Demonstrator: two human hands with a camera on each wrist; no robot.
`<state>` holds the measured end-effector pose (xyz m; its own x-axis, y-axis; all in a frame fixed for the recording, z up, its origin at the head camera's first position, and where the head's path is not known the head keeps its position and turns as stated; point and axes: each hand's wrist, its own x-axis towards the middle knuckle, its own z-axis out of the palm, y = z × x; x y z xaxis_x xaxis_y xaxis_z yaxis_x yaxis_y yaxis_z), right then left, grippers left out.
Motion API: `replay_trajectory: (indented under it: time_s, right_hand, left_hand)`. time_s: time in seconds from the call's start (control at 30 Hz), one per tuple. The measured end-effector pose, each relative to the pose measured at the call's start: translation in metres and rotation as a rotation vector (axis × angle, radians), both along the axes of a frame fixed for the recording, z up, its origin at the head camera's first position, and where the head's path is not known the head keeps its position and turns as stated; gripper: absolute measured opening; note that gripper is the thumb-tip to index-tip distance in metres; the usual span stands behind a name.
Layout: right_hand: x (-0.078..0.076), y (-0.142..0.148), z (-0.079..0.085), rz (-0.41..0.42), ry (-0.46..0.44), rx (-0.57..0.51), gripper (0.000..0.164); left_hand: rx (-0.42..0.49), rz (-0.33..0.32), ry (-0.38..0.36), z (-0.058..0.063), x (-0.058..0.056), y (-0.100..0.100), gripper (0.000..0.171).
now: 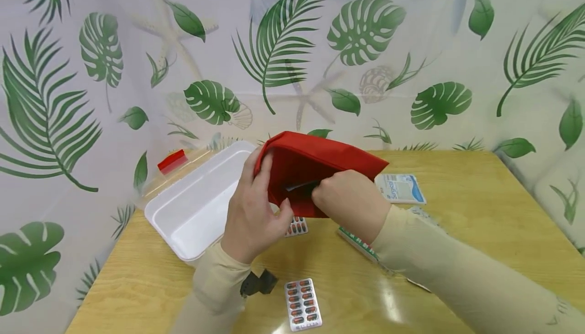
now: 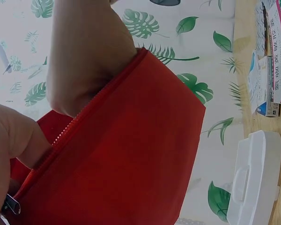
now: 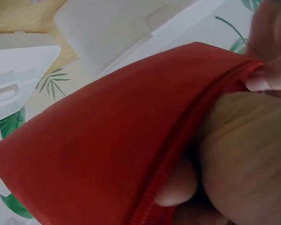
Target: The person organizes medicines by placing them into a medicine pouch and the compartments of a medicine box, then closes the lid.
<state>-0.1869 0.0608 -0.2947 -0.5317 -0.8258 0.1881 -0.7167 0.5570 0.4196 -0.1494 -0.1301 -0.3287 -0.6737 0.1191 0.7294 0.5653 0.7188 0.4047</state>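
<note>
A red zip pouch (image 1: 329,148) is held up over the table with its mouth spread. My left hand (image 1: 256,207) grips the pouch's left end, fingers over the rim; a metal zip pull (image 2: 11,205) hangs beside it in the left wrist view. Into the mouth reaches my right hand (image 1: 349,202), fingers curled round the end of a thin pale strip (image 1: 302,186) that lies inside the pouch. Its fingertips are hidden, so I cannot tell what the strip is. The right wrist view shows the pouch (image 3: 107,131) with the right hand (image 3: 248,150) at its zip.
A white plastic box (image 1: 201,207) stands open at left, its clear lid with a red latch (image 1: 172,161) behind it. Capsule blister packs (image 1: 303,304) lie in front and under the pouch. To the right are a surgical packet (image 1: 402,188) and a green-and-white box (image 1: 358,245).
</note>
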Motion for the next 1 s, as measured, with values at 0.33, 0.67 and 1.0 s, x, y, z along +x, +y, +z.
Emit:
replay_trajectory:
  time_s: [0.33,0.67,1.0]
  right_hand:
    - [-0.0038,0.0028,-0.0039,0.090,-0.011,-0.084,0.024]
    - [-0.0012,0.0023,0.0018,0.004,-0.048,-0.074,0.023]
    - [-0.0001,0.0002,0.0045,-0.040,-0.059,-0.146,0.024]
  left_hand:
    - [0.008,0.003,-0.002,-0.0035,0.0006,-0.0036,0.075]
    - [0.028,0.014,0.009,-0.0013,-0.0001,-0.0088,0.077]
    - [0.045,-0.007,0.029,0.0016,-0.0023,-0.0097,0.077]
